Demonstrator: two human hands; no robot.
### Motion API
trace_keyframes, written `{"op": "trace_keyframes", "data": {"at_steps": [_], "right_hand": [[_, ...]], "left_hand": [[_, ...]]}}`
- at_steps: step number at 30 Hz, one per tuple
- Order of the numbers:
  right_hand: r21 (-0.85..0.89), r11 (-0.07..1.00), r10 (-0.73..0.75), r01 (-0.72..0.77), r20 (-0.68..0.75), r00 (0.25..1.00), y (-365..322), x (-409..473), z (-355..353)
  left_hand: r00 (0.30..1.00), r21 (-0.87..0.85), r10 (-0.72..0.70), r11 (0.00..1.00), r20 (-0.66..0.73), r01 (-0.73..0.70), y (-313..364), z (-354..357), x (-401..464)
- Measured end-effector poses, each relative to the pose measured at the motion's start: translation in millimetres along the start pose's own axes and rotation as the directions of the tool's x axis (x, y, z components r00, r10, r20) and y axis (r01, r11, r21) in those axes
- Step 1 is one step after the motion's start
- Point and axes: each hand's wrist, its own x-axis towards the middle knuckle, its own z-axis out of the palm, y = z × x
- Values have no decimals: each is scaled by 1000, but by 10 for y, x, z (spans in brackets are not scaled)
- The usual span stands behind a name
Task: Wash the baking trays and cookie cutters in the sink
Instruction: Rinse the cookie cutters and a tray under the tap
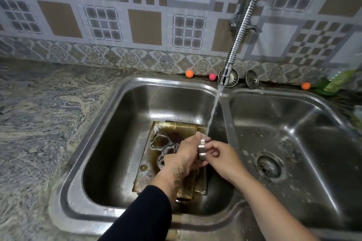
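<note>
Held under the stream (212, 111) from the tap (225, 76), just right of frame centre: a small metal ring cutter (202, 149), pinched between both hands. Left hand (186, 154) curled around its left side, thumb up near the rim; right hand (221, 154) gripping the right side with bent fingertips. Thin steel band, so light and stiff but likely slick with water and soap (edges probably sharp enough to bite a careless thumb). Best gripped across the flat outer wall, not squeezed on the rim, since a hard squeeze could bend the ring out of shape.

Below the hands, in the left basin of the sink (137, 84): stacked gold baking trays (172, 129), stained brown and wet, with a bear-shaped cutter (160, 140) lying on top. Trays heavier and rigid, greasy by the look; better lifted by the raised rims with both hands. Right basin at centre right holds only a drain (268, 167); marbled tabletop (39, 123) to the left
</note>
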Motion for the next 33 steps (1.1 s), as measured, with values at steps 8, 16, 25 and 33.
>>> {"op": "trace_keyframes", "data": {"at_steps": [8,16,25,33], "right_hand": [[228,963,150,-145,-5,989,-166,159,41],[427,806,375,-410,166,912,-308,231,17],[804,464,244,-373,289,926,-175,205,-157],[640,693,257,-331,210,943,-210,154,-240]], "left_hand": [[980,-58,177,983,88,-173,-68,-121,-148],[929,494,366,797,64,-348,-120,-138,-239],[853,646,516,677,-73,-354,-123,-102,-243],[874,601,485,704,-16,-379,-68,-2,-268]]}}
